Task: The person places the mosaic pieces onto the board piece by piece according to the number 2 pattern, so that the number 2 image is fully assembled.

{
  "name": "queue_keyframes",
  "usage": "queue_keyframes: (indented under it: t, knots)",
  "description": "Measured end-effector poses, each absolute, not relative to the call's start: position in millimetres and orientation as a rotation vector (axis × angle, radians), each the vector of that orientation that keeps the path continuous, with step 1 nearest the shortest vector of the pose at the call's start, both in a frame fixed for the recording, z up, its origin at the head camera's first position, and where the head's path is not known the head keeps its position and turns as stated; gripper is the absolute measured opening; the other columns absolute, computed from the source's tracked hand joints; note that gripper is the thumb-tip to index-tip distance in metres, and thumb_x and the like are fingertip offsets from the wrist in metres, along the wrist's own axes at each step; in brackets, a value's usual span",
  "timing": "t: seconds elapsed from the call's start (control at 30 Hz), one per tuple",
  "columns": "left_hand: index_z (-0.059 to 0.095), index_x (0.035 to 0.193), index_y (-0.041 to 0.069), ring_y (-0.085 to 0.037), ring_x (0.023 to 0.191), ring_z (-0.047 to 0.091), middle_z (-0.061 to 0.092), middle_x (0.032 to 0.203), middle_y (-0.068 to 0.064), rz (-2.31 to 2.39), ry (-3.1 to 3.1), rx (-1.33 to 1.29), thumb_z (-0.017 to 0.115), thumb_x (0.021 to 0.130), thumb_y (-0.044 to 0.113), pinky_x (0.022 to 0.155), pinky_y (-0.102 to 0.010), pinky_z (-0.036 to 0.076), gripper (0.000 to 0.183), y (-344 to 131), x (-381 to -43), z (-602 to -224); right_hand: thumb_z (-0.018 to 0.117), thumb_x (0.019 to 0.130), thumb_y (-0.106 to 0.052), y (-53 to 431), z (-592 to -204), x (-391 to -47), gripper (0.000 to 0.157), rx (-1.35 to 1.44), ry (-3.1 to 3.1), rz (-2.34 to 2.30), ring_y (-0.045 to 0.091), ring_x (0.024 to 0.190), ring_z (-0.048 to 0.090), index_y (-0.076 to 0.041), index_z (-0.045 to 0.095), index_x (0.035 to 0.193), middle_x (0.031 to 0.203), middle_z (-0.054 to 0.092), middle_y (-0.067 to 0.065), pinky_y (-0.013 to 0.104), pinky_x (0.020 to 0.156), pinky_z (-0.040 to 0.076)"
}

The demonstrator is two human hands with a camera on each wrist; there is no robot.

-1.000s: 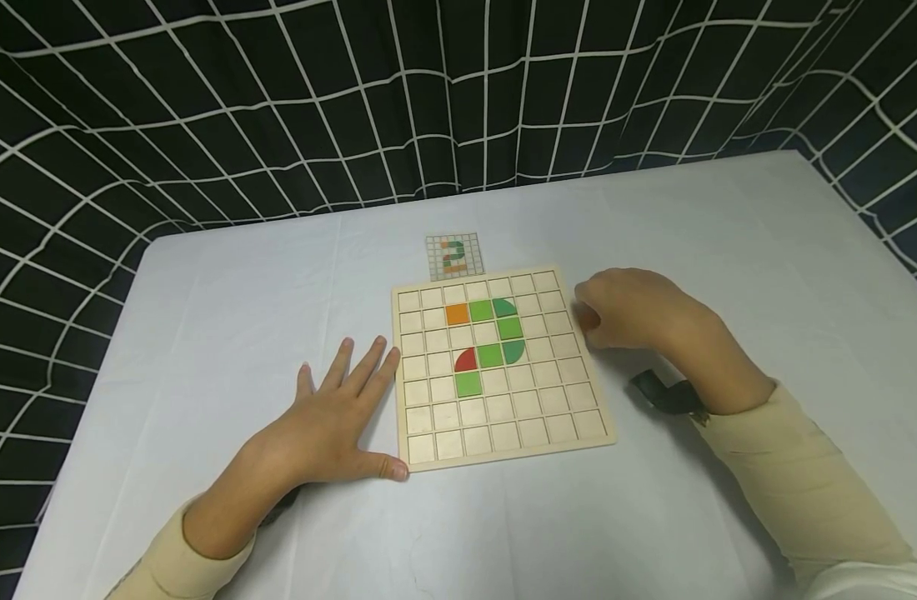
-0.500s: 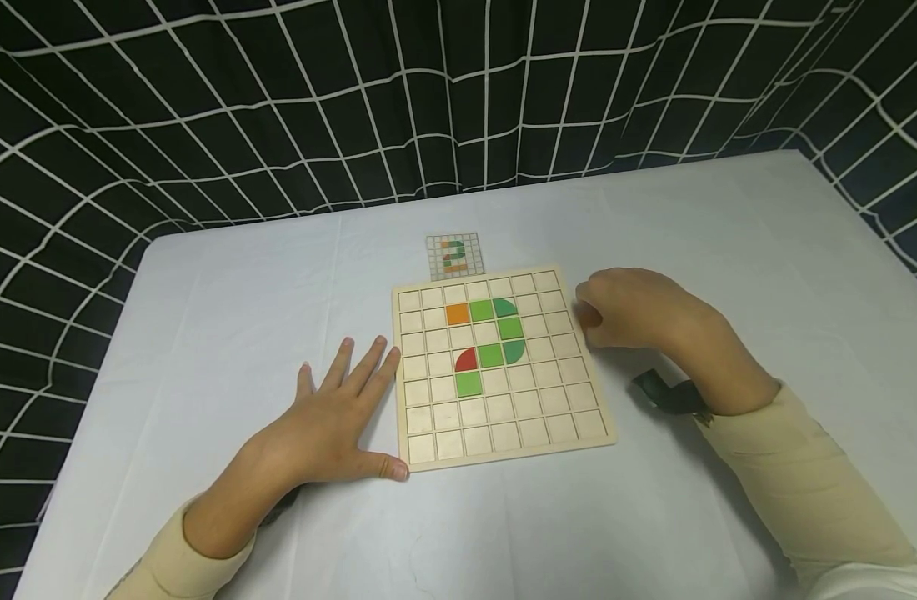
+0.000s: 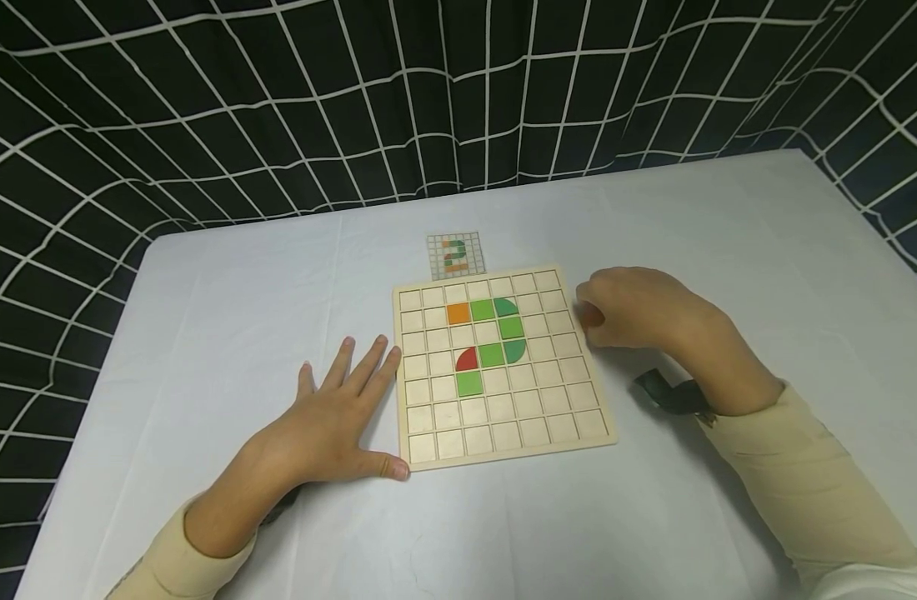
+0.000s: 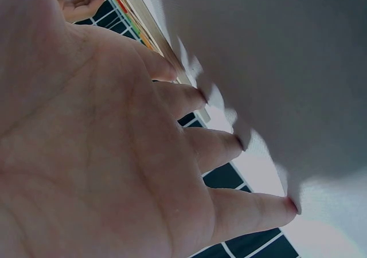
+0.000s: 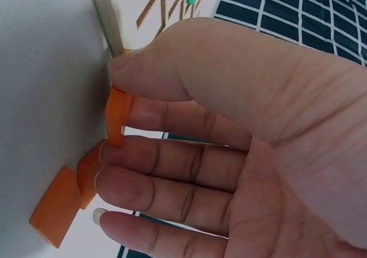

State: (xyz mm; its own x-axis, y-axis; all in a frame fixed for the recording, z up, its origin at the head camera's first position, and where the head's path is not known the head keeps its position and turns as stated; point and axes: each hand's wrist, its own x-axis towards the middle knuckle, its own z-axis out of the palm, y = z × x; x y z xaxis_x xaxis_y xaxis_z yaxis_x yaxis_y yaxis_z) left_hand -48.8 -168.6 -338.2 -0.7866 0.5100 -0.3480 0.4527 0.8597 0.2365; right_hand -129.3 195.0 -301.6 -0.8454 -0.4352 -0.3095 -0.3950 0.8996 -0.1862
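My left hand [image 3: 323, 437] lies with fingers spread on the table, its index fingertip and thumb tip at the left edge of a wooden grid board [image 3: 544, 404]. On the board are an orange square tile [image 3: 458, 313], several green square tiles [image 3: 492, 355], quarter-round teal tiles [image 3: 514, 350] and a red quarter-round tile [image 3: 467, 360]. Just off the board's right edge, my right hand [image 3: 634, 308] pinches an orange tile [image 5: 116, 116] between thumb and index finger. Two more orange tiles [image 5: 56, 206] stand by its other fingertips. The head view mostly hides these three tiles behind the hand.
A small pattern card [image 3: 455, 255] with a gridded figure in orange, green and red lies at the board's far edge. White cloth covers the table [image 3: 503, 533]. Behind it hangs a dark curtain [image 3: 398, 108] with white grid lines.
The right wrist and sleeve have shifted slightly to the right, with the fingers staying at the same spot. The left hand and the tiles on the board stay as they were.
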Motion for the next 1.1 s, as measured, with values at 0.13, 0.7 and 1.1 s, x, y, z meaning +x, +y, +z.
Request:
queue_keyframes:
  t: [0.13,0.7,1.1]
  knots:
    - [0.007,0.163,0.013,-0.045,0.150,-0.004,0.000,0.168,-0.010,0.199,2.627,0.709,0.066,0.067,0.084,0.099,-0.083,0.009,0.133,-168.3,-49.0,-338.1,0.071,0.079,-0.004,193.4,-299.6,-127.9,0.018,-0.616,2.719,-0.156,0.020,0.066,0.047,-0.011,0.056,0.074,0.069,0.050,0.003,0.036,0.061,0.038]
    - [0.006,0.163,0.013,-0.046,0.149,-0.004,0.000,0.168,-0.011,0.182,2.629,0.713,0.065,0.067,0.084,0.099,-0.083,0.009,0.133,-167.6,-49.2,-338.5,0.073,0.084,-0.012,174.3,-295.8,-111.5,0.018,-0.754,2.682,-0.214,0.017,0.066,0.045,-0.015,0.058,0.075,0.069,0.047,0.000,0.035,0.061,0.036]
    - [0.006,0.163,0.013,-0.046,0.149,-0.004,0.000,0.168,-0.011,0.185,2.632,0.718,0.066,0.067,0.084,0.099,-0.083,0.009,0.133,-168.0,-49.5,-339.3,0.071,0.083,-0.010,155.0,-294.1,-91.7,0.024,-0.953,2.652,-0.254,0.013,0.062,0.040,-0.017,0.052,0.070,0.066,0.043,-0.003,0.029,0.055,0.033]
